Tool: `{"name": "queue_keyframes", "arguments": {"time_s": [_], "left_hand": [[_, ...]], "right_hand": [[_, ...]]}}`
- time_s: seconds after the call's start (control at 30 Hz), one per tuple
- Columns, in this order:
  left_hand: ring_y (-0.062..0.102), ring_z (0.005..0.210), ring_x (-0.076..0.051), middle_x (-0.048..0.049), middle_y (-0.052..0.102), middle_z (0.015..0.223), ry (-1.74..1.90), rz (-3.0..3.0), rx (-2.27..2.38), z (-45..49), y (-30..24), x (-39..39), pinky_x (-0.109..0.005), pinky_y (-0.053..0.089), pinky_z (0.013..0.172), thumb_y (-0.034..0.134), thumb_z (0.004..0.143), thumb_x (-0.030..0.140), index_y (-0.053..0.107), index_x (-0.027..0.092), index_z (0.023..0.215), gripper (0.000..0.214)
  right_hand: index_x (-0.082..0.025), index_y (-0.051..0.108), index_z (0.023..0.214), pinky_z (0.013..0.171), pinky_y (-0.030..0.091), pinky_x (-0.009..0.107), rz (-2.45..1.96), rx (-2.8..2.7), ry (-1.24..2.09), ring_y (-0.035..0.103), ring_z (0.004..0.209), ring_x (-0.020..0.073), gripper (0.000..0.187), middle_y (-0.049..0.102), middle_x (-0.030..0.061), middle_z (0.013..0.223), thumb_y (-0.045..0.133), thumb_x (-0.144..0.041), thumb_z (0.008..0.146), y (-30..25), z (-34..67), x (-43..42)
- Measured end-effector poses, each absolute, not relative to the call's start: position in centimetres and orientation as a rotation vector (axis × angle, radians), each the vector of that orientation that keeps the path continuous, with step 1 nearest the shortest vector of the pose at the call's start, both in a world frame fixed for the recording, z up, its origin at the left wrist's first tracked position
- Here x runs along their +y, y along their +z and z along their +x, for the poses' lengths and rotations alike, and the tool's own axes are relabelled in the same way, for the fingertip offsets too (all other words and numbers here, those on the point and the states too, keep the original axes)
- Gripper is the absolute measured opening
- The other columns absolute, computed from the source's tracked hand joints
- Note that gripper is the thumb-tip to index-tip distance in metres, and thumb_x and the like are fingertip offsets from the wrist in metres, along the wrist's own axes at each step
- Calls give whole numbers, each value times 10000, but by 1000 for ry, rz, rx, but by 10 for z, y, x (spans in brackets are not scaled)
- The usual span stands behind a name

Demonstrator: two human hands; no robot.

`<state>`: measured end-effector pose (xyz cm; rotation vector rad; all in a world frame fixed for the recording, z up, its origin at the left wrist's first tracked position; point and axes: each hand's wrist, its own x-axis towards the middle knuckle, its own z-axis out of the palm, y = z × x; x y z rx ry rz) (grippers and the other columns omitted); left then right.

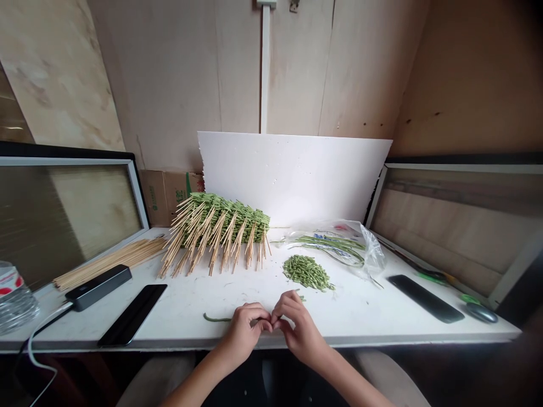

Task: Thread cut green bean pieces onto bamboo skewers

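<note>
1. The left hand and the right hand meet at the middle of the desk's front edge. The fingers of both are curled shut, and their tips pinch together.
2. A long green bean lies along the front edge and runs in under the left hand.
3. By my judgement the bean is light, thin and limp. It would bend easily and snap if kinked, so a fingertip pinch near its end suits it better than a fist.
4. Hidden: what sits between the pinched tips. I cannot tell whether the left hand actually grips the bean's end or only covers it.
5. Behind the hands, near mid-desk, lies a pile of cut bean pieces. At the back edge is a stack of skewered beans, with bare skewers towards the left edge.
</note>
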<state>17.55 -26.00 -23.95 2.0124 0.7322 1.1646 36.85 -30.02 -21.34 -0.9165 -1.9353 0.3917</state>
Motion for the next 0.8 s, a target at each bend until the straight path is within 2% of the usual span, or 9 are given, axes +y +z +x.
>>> {"name": "queue_keyframes", "arguments": {"time_s": [0.2, 0.33, 0.43, 0.5, 0.57, 0.67, 0.8], "left_hand": [[634, 699, -153, -44, 692, 722, 1096, 1849, 658, 176, -233, -265, -235, 492, 675, 615, 831, 37, 748, 147, 673, 233], [656, 729, -170, -69, 712, 769, 1148, 1881, 687, 172, -230, -259, -250, 503, 693, 669, 908, 161, 779, 145, 757, 188], [675, 782, -191, -95, 720, 849, 1188, 1974, 736, 169, -234, -252, -281, 523, 734, 634, 980, 248, 811, 156, 910, 212], [677, 826, -200, -104, 705, 899, 1199, 2020, 763, 167, -238, -247, -301, 537, 771, 565, 1022, 263, 809, 165, 1002, 263], [677, 877, -206, -109, 687, 952, 1181, 2039, 765, 167, -243, -245, -312, 547, 806, 498, 1049, 261, 796, 175, 1075, 312], [676, 930, -210, -105, 679, 1005, 1130, 2055, 775, 167, -246, -246, -319, 548, 841, 467, 1057, 250, 784, 193, 1108, 326], [677, 938, -214, -98, 692, 1013, 1108, 2082, 805, 168, -245, -248, -323, 537, 846, 480, 1045, 222, 782, 198, 1083, 305]], "right_hand": [[-234, 686, 760, 843, 468, 408, -896, -1747, 590, 551, 914, 259, 212, 641, 46, 784, 673, -297, 962, -219, 359, -303], [-254, 768, 859, 880, 474, 434, -922, -1729, 494, 583, 924, 271, 179, 697, 60, 820, 710, -392, 956, -214, 374, -292], [-272, 812, 987, 868, 481, 470, -1057, -1755, 275, 591, 925, 297, 200, 726, 85, 859, 672, -414, 979, -213, 405, -275], [-261, 814, 1019, 851, 505, 489, -1155, -1736, 179, 608, 944, 316, 272, 738, 111, 918, 590, -416, 1016, -216, 428, -262], [-242, 812, 1041, 851, 530, 497, -1264, -1689, 136, 638, 953, 324, 273, 740, 124, 953, 605, -415, 999, -222, 445, -252], [-229, 812, 960, 907, 539, 493, -1366, -1702, 87, 653, 1046, 339, 228, 744, 130, 1004, 631, -367, 972, -232, 454, -245], [-249, 804, 890, 991, 490, 523, -1382, -1851, -12, 596, 1160, 366, 212, 770, 98, 975, 613, -284, 977, -239, 447, -243]]}}
